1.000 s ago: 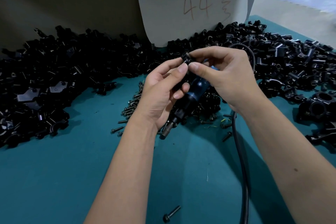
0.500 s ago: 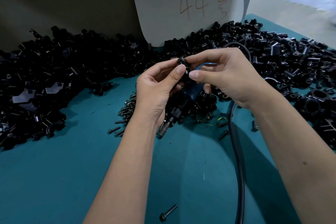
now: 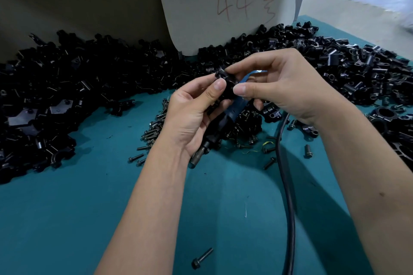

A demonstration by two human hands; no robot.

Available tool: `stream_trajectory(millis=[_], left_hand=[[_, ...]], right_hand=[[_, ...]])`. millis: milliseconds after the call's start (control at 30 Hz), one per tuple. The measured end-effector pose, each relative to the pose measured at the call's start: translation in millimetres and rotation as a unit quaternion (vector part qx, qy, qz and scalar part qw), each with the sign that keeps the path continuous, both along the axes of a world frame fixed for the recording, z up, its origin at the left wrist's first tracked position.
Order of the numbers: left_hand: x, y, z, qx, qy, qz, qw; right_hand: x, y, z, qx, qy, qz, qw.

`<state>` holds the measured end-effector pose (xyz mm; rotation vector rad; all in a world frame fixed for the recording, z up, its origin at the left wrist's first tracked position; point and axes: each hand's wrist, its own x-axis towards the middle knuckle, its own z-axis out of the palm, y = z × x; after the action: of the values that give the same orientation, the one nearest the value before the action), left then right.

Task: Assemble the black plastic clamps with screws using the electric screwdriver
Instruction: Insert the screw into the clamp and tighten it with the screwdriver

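Both hands pinched one black clamp (image 3: 225, 83) above table (image 3: 67, 219): left hand (image 3: 194, 116) fingers and right hand (image 3: 283, 87) fingers gripping it; electric screwdriver (image 3: 232, 116) beneath, against left palm. Screws (image 3: 154, 134), clamp heaps (image 3: 67, 87) lay loose; no container visible.

Teal table covering (image 3: 67, 219) throughout; glossy black clamps (image 3: 78, 87) from 9 to 2 o'clock; dull grey-black screws (image 3: 154, 134) near centre; blue-bodied screwdriver (image 3: 237, 107) with black cable (image 3: 288, 196) toward 5 o'clock; pale card (image 3: 201, 6), red "44", at 12 o'clock.
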<state>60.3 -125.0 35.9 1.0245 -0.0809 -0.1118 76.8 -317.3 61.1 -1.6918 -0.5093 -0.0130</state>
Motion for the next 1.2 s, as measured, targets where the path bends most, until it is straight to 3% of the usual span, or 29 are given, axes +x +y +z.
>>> stream_trajectory(millis=[100,200,333,400,500,800,933,1067,1133,1200], left_hand=[[1.7,1.4,-0.1,-0.023,0.019,0.056,0.998],[5.1,7.9,-1.3,-0.026,0.027,0.095,0.995],[3.6,10.1,-0.1,-0.030,0.037,0.098,0.994],[2.3,9.4,-0.2,-0.029,0.045,0.097,0.994],[1.4,9.2,0.8,-0.029,0.051,0.096,0.994],[2.1,10.8,0.9,-0.039,0.062,0.099,0.992],[2.5,13.1,0.8,-0.044,0.055,0.096,0.993],[4.3,14.0,-0.8,-0.051,0.046,0.092,0.993],[4.7,14.2,-2.0,-0.047,0.043,0.085,0.994],[4.9,14.5,-3.0,-0.046,0.045,0.074,0.995]], right_hand=[[-2.0,-5.8,6.9,-0.147,-0.011,-0.054,0.988],[-10.4,-12.2,16.8,-0.293,0.023,0.014,0.956],[-26.8,-9.2,15.1,-0.483,0.111,0.105,0.862],[-32.0,-5.6,9.9,-0.539,0.134,0.091,0.827],[-35.0,-2.1,5.0,-0.558,0.133,0.062,0.817],[-36.8,-0.9,1.0,-0.546,0.092,0.020,0.832],[-36.2,-4.5,4.3,-0.516,0.121,0.032,0.848],[-30.2,-12.3,26.0,-0.322,0.068,0.015,0.944],[-22.5,-9.9,31.4,-0.169,0.025,-0.021,0.985],[-13.8,-2.8,29.9,0.036,0.052,-0.027,0.998]])
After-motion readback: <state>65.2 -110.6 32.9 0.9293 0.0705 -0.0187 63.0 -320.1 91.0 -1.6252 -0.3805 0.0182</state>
